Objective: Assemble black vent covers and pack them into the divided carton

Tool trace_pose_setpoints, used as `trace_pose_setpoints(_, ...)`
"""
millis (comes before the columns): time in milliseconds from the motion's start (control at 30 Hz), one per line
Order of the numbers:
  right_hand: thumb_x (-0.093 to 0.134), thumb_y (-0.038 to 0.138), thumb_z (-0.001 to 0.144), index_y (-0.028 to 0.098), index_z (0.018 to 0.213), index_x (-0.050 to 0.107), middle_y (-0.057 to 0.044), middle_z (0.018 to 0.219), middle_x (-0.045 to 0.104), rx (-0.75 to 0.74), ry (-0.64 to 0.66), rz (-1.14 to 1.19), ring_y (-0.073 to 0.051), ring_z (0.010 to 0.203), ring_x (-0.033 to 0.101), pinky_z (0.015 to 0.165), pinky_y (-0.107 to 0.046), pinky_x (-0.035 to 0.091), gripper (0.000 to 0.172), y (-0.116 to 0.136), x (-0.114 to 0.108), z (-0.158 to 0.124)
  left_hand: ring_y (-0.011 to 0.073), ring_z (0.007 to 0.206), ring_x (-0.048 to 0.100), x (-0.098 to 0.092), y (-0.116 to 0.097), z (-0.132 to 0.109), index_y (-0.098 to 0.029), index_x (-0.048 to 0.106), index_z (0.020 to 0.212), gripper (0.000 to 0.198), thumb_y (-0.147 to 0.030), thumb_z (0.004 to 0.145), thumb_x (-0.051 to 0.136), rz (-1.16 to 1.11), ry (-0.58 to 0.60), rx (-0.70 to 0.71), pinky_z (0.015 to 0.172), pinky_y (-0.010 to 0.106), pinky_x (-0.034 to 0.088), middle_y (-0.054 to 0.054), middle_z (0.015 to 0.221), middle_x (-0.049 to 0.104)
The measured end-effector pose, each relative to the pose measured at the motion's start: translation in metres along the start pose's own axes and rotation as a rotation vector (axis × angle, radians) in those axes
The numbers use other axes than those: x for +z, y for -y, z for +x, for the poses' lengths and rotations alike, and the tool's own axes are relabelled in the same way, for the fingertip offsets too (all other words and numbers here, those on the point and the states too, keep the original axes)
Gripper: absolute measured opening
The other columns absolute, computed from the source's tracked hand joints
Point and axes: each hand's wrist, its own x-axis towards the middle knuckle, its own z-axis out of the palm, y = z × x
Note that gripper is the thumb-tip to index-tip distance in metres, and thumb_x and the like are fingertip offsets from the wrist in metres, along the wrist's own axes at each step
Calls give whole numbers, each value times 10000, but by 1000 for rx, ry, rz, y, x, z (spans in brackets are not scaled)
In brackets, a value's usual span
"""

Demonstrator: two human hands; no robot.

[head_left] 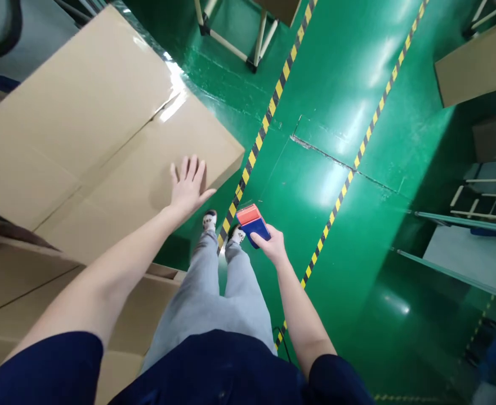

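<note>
My left hand point(188, 187) lies flat with fingers spread on the top flap of a large brown cardboard box point(83, 129), near its right corner. The box's top seam carries shiny clear tape. My right hand point(273, 244) is closed round a blue and orange tape dispenser point(253, 224), held low above the green floor, to the right of the box. My grey trouser legs and shoes show between the two hands.
More cardboard boxes point(28, 292) sit lower left below the big one. A yellow-black striped line point(264, 124) runs across the green floor point(336, 112), with a second one to its right. A pipe-frame stand point(235, 34) is at top, cartons and racks point(479, 67) at right.
</note>
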Motion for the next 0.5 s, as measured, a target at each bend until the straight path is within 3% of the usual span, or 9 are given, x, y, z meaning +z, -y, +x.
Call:
trace_pose_setpoints(67,717,597,787,176,749,688,-8,685,646,-90,7,40,-144,620,559,595,-253,442,424,15,-2,1,396,1474,434,-6,-40,19,-133,643,1388,712,-642,898,562,-325,0,-94,1256,598,226,209,1528,545)
trace_pose_setpoints(100,723,596,784,175,741,686,-5,677,634,-113,17,43,-137,611,543,587,-251,432,425,21,-3,1,375,1346,571,-10,-57,19,-132,721,1255,678,-675,877,573,-521,70,-153,1200,549,357,202,1378,667)
trace_pose_setpoints(167,732,594,778,174,737,687,-2,670,622,-141,52,40,-131,602,527,583,-251,421,425,29,-3,-2,308,1041,714,-15,-80,0,-139,787,1005,610,-696,773,702,-874,266,-299,1012,442,529,167,1073,779)
trace_pose_setpoints(233,742,591,768,170,746,698,0,668,619,-156,112,31,-129,598,521,582,-250,416,424,33,2,-6,237,834,711,-16,-86,-31,-152,786,858,534,-616,608,874,-1098,377,-465,843,358,566,119,895,782)
trace_pose_setpoints(300,751,585,763,166,774,720,-2,673,627,-150,183,16,-130,594,523,579,-249,417,421,38,17,-10,178,721,666,-14,-77,-61,-166,775,786,478,-521,513,943,-1194,315,-591,728,298,540,73,800,763)
trace_pose_setpoints(367,745,576,776,165,836,752,-9,698,660,-115,236,-9,-141,606,553,587,-249,440,415,47,43,-14,150,647,619,-12,-56,-83,-169,756,719,423,-489,510,936,-1195,202,-653,644,274,500,46,718,731)
trace_pose_setpoints(433,725,565,803,173,918,778,-22,746,705,-70,254,-47,-162,644,604,621,-254,483,412,60,77,-23,146,605,588,-23,-19,-91,-168,732,672,346,-452,565,899,-1136,102,-671,599,274,470,38,659,699)
trace_pose_setpoints(500,711,556,820,182,949,792,-32,772,734,-26,285,-86,-181,674,643,645,-258,514,403,71,110,-40,147,596,578,-56,36,-89,-164,698,652,253,-366,644,851,-1030,-58,-686,608,281,466,30,628,674)
